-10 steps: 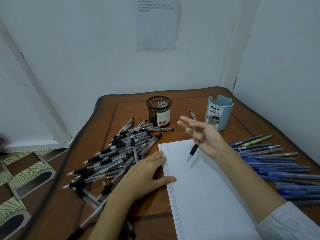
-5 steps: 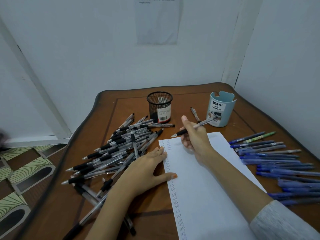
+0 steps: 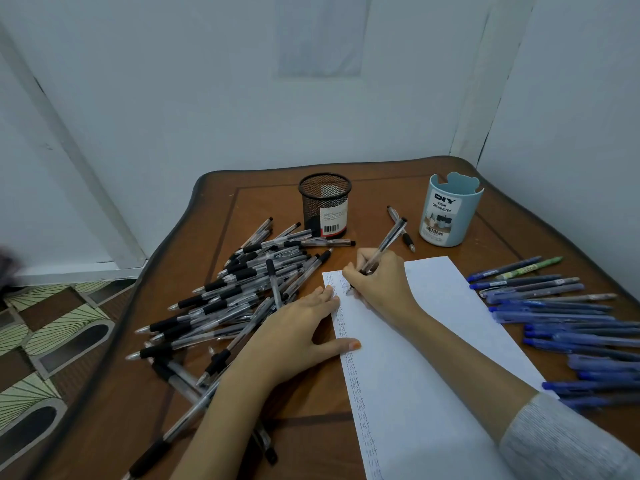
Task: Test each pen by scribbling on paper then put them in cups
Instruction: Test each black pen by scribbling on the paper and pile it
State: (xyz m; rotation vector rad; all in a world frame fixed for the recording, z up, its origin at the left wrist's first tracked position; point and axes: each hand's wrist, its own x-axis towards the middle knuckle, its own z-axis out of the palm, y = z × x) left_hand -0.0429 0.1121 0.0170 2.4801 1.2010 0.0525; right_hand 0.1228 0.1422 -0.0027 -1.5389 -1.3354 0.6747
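Your right hand (image 3: 377, 285) grips the pen (image 3: 389, 242) in curled fingers, tip on the paper's (image 3: 450, 341) far-left corner. The barrel slants far-right toward the blue cup (image 3: 450, 216), with the mesh cup (image 3: 325, 206) far-left. Your left hand (image 3: 298, 327) lies flat, pressing the paper's left edge.

Wood tbl (image 3: 311, 445), wall notice (image 3: 320, 36), tiled flr (image 3: 69, 341)

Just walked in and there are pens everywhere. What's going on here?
A person is testing pens. The right hand grips a pen, tip on the paper beside a column of marks. The left hand lies flat on the sheet's edge. Piled black pens lie left, blue pens right; nothing sticks out of the mesh cup or blue cup.
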